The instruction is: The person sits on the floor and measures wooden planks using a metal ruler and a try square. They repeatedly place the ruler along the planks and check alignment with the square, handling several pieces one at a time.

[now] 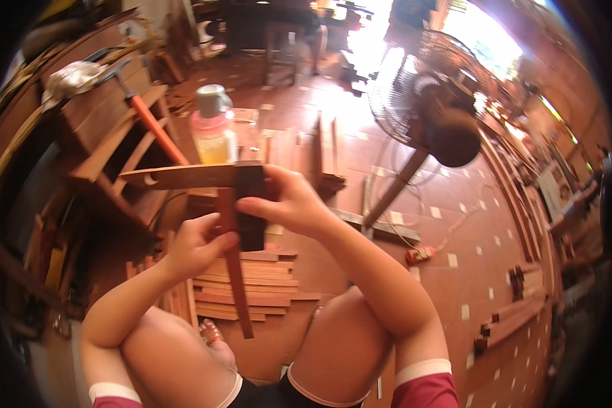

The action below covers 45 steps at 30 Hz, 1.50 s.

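In front of me my right hand [285, 204] grips the dark stock of a try square [253, 234], its thumb on the face of the stock. The square's blade [183, 177] stretches to the left. My left hand [200, 248] pinches a narrow reddish wooden strip [238, 296] between thumb and fingers. The strip stands nearly upright, its upper end just under the blade and beside the stock. Whether its end touches the blade I cannot tell. Below my hands lies a stack of similar strips [245, 289] on the floor.
A jar of yellowish liquid [214, 141] with a grey cup [212, 100] on top stands beyond the square. An orange-handled tool [153, 122] leans on a wooden frame [102, 160] at left. At right are a standing fan [421, 102], a cable plug [420, 255] and timber pieces [513, 319].
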### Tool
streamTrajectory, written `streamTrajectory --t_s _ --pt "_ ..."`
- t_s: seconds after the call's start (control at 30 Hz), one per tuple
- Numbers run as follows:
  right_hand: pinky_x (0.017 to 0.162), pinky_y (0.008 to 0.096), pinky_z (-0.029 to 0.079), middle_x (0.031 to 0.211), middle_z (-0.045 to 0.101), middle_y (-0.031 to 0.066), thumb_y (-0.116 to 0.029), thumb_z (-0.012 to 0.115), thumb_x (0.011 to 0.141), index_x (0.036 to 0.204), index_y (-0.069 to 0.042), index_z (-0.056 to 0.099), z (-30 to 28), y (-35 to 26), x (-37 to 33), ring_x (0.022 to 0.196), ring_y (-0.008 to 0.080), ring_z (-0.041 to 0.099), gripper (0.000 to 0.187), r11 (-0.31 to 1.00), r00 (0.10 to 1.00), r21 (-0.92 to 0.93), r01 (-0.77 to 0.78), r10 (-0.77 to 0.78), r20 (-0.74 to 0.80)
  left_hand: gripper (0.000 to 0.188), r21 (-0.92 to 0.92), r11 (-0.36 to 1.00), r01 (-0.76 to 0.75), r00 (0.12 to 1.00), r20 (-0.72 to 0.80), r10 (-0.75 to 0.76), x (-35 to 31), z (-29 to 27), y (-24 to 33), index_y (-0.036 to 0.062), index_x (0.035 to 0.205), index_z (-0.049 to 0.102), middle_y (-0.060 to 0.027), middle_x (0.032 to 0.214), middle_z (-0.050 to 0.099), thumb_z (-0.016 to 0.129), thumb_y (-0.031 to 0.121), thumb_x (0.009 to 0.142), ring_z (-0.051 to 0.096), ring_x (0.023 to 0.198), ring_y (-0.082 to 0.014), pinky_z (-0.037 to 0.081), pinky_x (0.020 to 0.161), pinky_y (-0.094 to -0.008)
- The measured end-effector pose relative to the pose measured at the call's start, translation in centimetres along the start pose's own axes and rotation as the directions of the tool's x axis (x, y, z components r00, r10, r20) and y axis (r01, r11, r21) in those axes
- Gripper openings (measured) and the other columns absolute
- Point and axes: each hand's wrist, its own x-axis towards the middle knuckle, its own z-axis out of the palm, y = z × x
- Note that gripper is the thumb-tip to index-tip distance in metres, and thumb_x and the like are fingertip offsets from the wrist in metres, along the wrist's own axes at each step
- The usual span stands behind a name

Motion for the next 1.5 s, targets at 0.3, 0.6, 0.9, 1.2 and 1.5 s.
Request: streamTrajectory --t_s 0.3,0.6,0.9,1.2,1.5 --pt "0.074 0.0266 0.053 0.086 0.069 0.0037 -0.015 0.081 0.076 0.1 0.002 0.068 0.1 -1.1 -0.1 0.08 0.009 0.064 0.033 0.996 1.0 0.091 -0.016 0.016 0.003 0.021 0.008 0.994 0.107 0.994 -0.013 -0.107 0.7 0.6 0.3 0.0004 0.114 0.061 0.0 0.092 0.064 0.063 0.01 0.096 0.06 0.08 -0.0061 0.051 0.07 -0.0237" --pt "0.066 0.0255 0.051 0.079 0.067 0.0032 -0.013 0.078 0.071 0.09 0.002 0.068 0.4 -0.2 0.0 0.071 0.0086 0.061 0.027 0.994 0.994 0.099 0.056 -0.046 -0.098 0.028 -0.073 0.997 0.013 0.999 0.042 -0.01 1.3 0.9 -0.3 -0.0016 0.118 0.059 -0.0038 0.1 0.066 0.062 0.017 0.097 0.064 0.087 -0.0095 0.053 0.079 -0.0264" --pt "0.07 0.0256 0.053 0.086 0.069 0.0034 -0.011 0.078 0.074 0.098 0.001 0.069 -1.3 -2.8 -1.1 0.076 0.009 0.063 0.029 0.953 0.979 0.239 0.184 -0.157 -0.13 0.062 -0.258 0.93 0.262 0.878 0.464 -0.119 1.6 0.2 -1.4 -0.001 0.126 0.059 -0.0165 0.118 0.067 0.069 0.049 0.09 0.064 0.112 -0.0243 0.049 0.099 -0.0402" --pt "0.074 0.0268 0.054 0.093 0.07 0.0044 -0.012 0.079 0.077 0.104 0.001 0.067 -2.2 -2.8 -1.0 0.08 0.0102 0.065 0.032 0.946 0.989 0.293 0.137 -0.111 -0.101 0.035 -0.316 0.898 0.304 0.84 0.534 -0.097 1.3 0.8 -1.8 0.0001 0.116 0.063 -0.0157 0.107 0.071 0.073 0.023 0.091 0.068 0.105 -0.0255 0.053 0.093 -0.0406" --pt "0.076 0.0268 0.054 0.094 0.069 0.0032 -0.023 0.079 0.085 0.108 0.001 0.066 -3.3 -2.4 -0.7 0.083 0.0097 0.065 0.035 0.957 0.982 0.244 0.157 -0.124 -0.144 0.044 -0.14 0.978 0.157 0.957 0.265 -0.115 1.5 1.6 -1.8 0.0045 0.108 0.063 -0.0009 0.094 0.067 0.081 0.036 0.084 0.062 0.088 -0.0093 0.05 0.08 -0.0264"
